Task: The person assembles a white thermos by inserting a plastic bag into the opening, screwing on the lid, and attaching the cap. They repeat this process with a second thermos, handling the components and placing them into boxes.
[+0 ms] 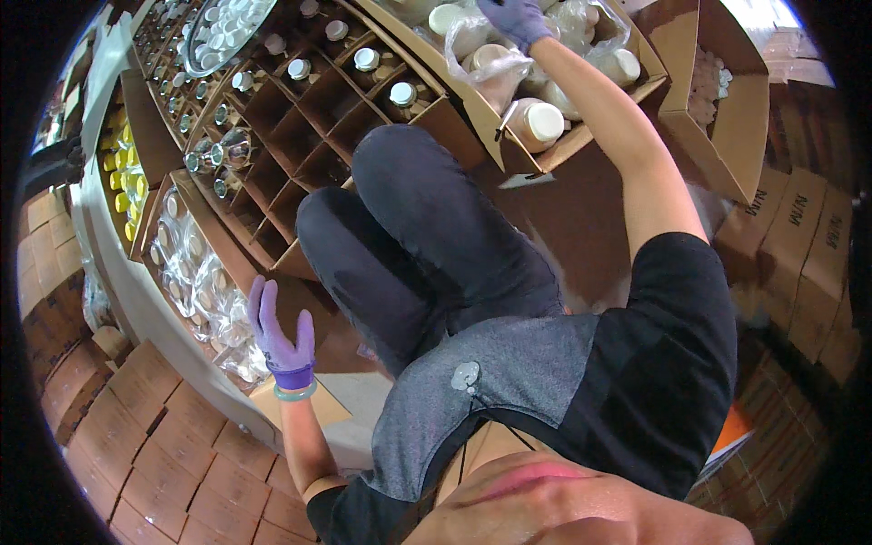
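My left hand, in a purple glove, hangs in the air with its fingers spread, holding nothing. It is beside a box of plastic-wrapped bottles with tan caps. My right hand, also gloved, reaches over a cardboard box at the upper right. In that box, a clear plastic bag and white-lidded plastic bottles lie below the hand. The right fingers are partly cut off at the top edge, so their grip does not show. Before my knees stands a divided carton with several capped glass bottles in its compartments.
A round tray of white caps rests on the far cells of the cartons. Yellow-capped bottles fill a box at the left. An open box with small pale pieces stands at the right. Stacked cartons line both sides.
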Demonstrator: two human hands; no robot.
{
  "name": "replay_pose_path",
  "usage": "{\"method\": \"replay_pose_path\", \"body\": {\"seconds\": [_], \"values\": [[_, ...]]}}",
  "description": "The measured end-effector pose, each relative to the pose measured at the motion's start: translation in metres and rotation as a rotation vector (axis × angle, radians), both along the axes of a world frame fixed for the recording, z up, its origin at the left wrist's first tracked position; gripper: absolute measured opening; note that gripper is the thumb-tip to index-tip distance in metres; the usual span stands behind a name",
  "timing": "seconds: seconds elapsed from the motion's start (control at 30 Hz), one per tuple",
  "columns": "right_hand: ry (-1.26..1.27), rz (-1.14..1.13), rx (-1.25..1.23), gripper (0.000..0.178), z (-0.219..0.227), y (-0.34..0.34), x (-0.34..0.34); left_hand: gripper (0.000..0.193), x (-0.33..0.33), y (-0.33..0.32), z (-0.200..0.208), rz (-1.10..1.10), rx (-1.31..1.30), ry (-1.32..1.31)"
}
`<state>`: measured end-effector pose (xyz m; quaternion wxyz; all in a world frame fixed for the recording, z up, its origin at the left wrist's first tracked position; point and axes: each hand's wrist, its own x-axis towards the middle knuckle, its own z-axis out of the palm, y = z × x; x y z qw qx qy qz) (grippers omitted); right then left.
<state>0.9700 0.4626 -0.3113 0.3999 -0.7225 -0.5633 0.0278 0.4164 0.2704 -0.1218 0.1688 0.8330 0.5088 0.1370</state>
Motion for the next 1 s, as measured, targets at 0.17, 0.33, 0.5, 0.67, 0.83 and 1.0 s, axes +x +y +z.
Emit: {"method": "replay_pose_path", "body": {"seconds": [0.17,0.33,0.5,0.67,0.83,1.0], "values": [[-0.109,-0.095,-0.519,0.008,-0.055,0.072,0.008,0.06,0.007,0.004,0.002,-0.044,-0.014,-0.017],[-0.046,-0.053,-0.696,0.015,-0.073,0.082,0.022,0.058,-0.01,-0.024,0.002,0.015,-0.036,0.01],[0.877,0.117,-0.499,0.025,-0.016,0.068,0.045,0.055,-0.015,-0.039,-0.007,0.088,-0.109,-0.054],[1.442,0.552,-0.216,0.022,0.148,0.019,-0.021,0.051,0.04,-0.006,-0.026,0.023,-0.145,-0.321],[0.875,0.718,-0.078,0.023,0.292,-0.079,-0.168,0.13,0.112,0.051,-0.083,0.035,-0.042,-0.514],[0.098,0.847,0.251,0.042,0.284,-0.113,-0.159,0.128,0.131,0.057,-0.072,0.107,-0.093,-0.993]]}}
